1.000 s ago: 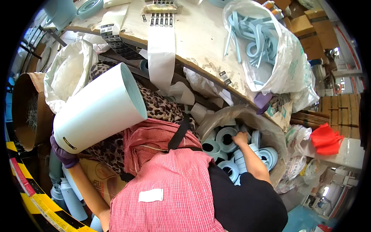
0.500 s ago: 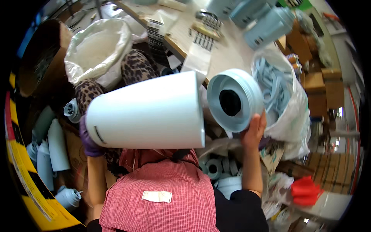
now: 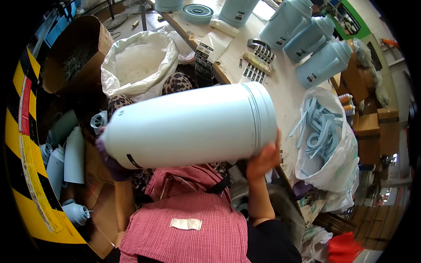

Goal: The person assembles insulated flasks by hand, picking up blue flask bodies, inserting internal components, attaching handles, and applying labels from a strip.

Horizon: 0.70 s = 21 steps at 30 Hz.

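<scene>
- a large light-blue smooth plastic cylinder (image 3: 188, 127) lies across the middle of the frame, nearly level, held above the person's lap; its left end narrows and a short black label (image 3: 132, 161) sits low on that side.
- a light-blue ridged round end piece (image 3: 262, 116) is at the cylinder's right end, the two edges meeting.
- the left grip (image 3: 113, 160), in a purple glove, is closed around the narrowed left end, its palm low against it.
- the right grip (image 3: 263, 162), bare, is wrapped against the lower right rim of the end piece; some of its fingers are hidden behind it.
- below them, at the lower centre, is a red checked cloth garment (image 3: 184, 241) with a white patch (image 3: 186, 224).
- the pale worn desk (image 3: 287, 101) runs from the upper centre towards the right; light-blue handled plastic jugs (image 3: 323, 64) stand in its upper right part, near a sheet of small black stickers (image 3: 265, 54).
- at the right, a white translucent plastic bag (image 3: 344, 160) holds curled light-blue plastic strips (image 3: 322, 138).
- at the upper left, an open white sack (image 3: 108, 72) stands just beside a brown cardboard box (image 3: 105, 39).
- at the lower left lie several light-blue bottle-shaped bodies (image 3: 74, 158).
</scene>
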Tool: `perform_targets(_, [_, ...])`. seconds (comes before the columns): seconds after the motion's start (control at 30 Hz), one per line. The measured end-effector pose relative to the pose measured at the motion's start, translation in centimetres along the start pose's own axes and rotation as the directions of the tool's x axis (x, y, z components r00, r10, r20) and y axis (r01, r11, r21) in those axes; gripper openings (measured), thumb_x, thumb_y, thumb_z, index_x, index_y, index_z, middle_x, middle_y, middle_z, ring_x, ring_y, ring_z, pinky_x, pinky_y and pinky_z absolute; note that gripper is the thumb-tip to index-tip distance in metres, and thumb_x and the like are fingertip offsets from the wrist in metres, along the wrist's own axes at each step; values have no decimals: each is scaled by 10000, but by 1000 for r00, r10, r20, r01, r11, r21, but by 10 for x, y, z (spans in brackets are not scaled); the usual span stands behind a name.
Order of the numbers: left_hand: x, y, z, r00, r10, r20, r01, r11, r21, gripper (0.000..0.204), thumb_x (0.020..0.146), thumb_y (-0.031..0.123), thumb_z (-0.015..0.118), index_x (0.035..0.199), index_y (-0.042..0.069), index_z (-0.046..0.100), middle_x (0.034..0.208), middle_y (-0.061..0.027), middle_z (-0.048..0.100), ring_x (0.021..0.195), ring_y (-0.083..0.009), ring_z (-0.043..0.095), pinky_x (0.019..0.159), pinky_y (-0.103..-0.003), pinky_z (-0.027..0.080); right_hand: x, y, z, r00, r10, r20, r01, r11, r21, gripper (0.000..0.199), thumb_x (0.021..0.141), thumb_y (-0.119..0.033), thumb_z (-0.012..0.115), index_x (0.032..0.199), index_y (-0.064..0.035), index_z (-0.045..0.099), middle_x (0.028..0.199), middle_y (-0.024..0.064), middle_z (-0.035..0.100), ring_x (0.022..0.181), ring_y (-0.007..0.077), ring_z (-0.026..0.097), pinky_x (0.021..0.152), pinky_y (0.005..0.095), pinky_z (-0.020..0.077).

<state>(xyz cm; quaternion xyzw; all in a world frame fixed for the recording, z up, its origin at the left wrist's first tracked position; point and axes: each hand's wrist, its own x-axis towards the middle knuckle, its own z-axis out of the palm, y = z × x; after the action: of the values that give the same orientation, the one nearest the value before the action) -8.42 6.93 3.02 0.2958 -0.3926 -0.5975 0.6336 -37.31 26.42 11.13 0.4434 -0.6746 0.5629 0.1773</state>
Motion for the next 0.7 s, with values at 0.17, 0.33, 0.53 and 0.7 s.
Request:
perform_targets(0.17, [40, 78, 11, 598, 739, 311, -792, 605, 85, 524, 1003, 387, 302, 1306, -18, 439, 1256, -278, 503, 1109, -439, 562, 909, -590, 535, -27, 41, 68, 690, 630, 356, -712, 500, 493, 506, 1092, -431, 414, 1127, 15, 651, 1043, 60, 667, 931, 131, 586, 815, 282, 475])
perform_targets(0.33, [70, 88, -28, 809, 434, 396, -585, 530, 614, 531, 972, 380, 414, 1250, -57, 532, 1234, -229, 606, 1142, -349, 608, 995, -440, 479, 4, 37, 59, 708, 520, 479, -702, 594, 392, 650, 1084, -543, 266, 1478, -63, 457, 1497, 94, 475, 1380, 208, 412, 1140, 372, 320])
perform_targets(0.53, [58, 44, -104, 998, -22, 63, 4, 962, 272, 447, 1120, 326, 313, 1275, -7, 567, 1207, -121, 647, 1094, -212, 636, 955, -324, 522, 50, 41, 26, 868, 260, 423, -472, 697, 539, 687, 1053, -593, 235, 1541, -140, 402, 1613, 74, 362, 1513, 225, 259, 1201, 472, 155])
perform_targets(0.7, [52, 47, -112, 992, -5, 130, -63, 858, 509, 416, 1109, 311, 379, 1269, -12, 588, 1217, -107, 648, 1104, -186, 630, 956, -317, 510, -22, 18, 44, 647, 223, 729, -672, 618, 408, 835, 857, -388, 764, 1533, -81, 383, 1579, 123, 378, 1442, 257, 366, 1171, 390, 300])
